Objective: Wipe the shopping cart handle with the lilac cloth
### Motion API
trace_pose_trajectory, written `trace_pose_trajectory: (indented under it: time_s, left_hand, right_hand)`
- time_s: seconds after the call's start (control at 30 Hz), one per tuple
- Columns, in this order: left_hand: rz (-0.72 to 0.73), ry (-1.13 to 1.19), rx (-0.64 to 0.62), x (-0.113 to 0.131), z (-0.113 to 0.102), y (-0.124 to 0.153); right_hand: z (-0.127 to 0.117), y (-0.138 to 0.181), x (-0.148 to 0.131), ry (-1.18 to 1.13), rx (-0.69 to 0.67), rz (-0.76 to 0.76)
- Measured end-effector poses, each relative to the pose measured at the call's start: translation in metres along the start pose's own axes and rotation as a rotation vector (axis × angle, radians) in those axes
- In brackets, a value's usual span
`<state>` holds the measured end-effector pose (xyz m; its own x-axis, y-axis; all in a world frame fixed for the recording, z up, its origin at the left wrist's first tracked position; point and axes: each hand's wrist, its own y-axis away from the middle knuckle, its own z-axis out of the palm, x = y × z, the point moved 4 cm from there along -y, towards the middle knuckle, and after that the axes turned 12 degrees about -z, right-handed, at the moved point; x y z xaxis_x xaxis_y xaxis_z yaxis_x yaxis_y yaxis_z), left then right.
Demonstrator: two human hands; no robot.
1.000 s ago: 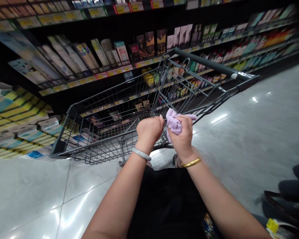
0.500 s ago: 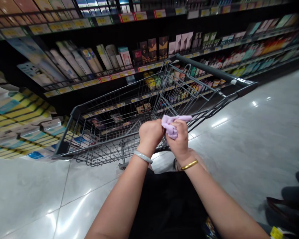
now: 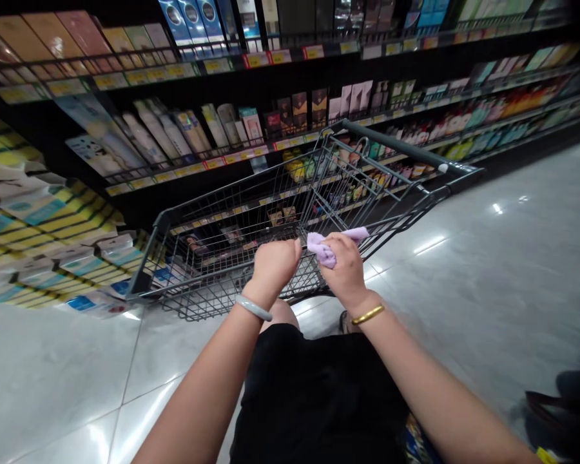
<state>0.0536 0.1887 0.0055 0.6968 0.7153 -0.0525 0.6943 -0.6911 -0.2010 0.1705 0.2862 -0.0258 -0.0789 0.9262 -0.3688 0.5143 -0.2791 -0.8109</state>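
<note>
A purple cloth [image 3: 325, 251] is bunched in my right hand [image 3: 344, 267], its rolled end poking out past the knuckles. That hand is closed and lies at the near side of a grey wire shopping cart [image 3: 193, 278]. To its left, my left hand [image 3: 276, 265] is curled closed over the cart's near top rail, with its fingertips hidden underneath. A gap separates the two hands. The cart stands sideways before me, its handle [image 3: 401, 145] at the upper right.
Store shelves [image 3: 188, 169] with boxes and bottles run behind the cart. Yellow-striped cartons [image 3: 53, 212] are stacked at the left. Shiny grey floor tiles [image 3: 67, 367] lie below. Dark, blurred shapes [image 3: 560, 406] sit at the lower right edge.
My left hand has shifted left, away from the purple cloth, opening a gap between the hands. My right hand still grips the cloth. The view has tilted slightly upward.
</note>
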Motion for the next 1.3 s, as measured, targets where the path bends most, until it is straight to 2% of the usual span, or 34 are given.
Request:
trace_pose_trajectory:
  time_s: [0.1,0.2,0.27,0.4,0.5,0.63,0.7,0.77,0.87,0.97,1.03,1.2,1.3]
  left_hand:
    - [-0.053,-0.022,-0.031,-0.031,0.003,0.004]
    - [-0.051,-0.049,-0.069,-0.057,0.006,0.004]
    - [-0.045,-0.053,-0.105,-0.067,0.007,0.002]
    - [-0.054,-0.027,-0.15,-0.073,0.011,0.0]
    - [-0.041,-0.05,-0.137,-0.07,0.011,0.001]
    - [-0.027,-0.064,-0.145,-0.067,0.013,0.002]
    - [-0.074,-0.034,-0.136,-0.067,0.013,0.0]
    - [-0.113,-0.004,-0.124,-0.067,0.013,-0.001]
    - [-0.114,0.012,-0.114,-0.065,0.013,-0.003]
    - [-0.081,0.0,-0.108,-0.063,0.013,-0.004]
    - [-0.076,-0.013,-0.097,-0.061,0.013,-0.005]
    - [-0.104,-0.011,-0.063,-0.056,0.013,-0.007]
    - [-0.131,-0.014,-0.038,-0.055,0.015,-0.009]
  right_hand:
    - [0.002,0.002,-0.007,-0.051,-0.035,-0.016]
    - [-0.004,-0.006,-0.009,-0.041,0.074,-0.022]
    - [-0.001,-0.011,-0.007,-0.001,0.087,-0.017]
    - [0.025,-0.013,-0.016,0.062,-0.025,-0.037]
    - [0.045,-0.012,-0.033,0.007,-0.139,-0.125]
    - [0.049,-0.019,-0.037,-0.035,-0.27,-0.202]
    - [0.042,-0.023,-0.027,-0.012,-0.243,-0.158]
    - [0.037,-0.026,-0.017,0.033,-0.141,-0.064]
    - [0.043,-0.019,-0.019,0.067,-0.017,0.034]
    - [0.063,-0.006,-0.035,-0.025,-0.112,-0.101]
    - [0.068,0.002,-0.036,-0.072,-0.14,-0.172]
    - [0.048,0.001,-0.004,-0.013,0.109,-0.049]
    - [0.051,-0.001,0.0,-0.015,0.117,-0.082]
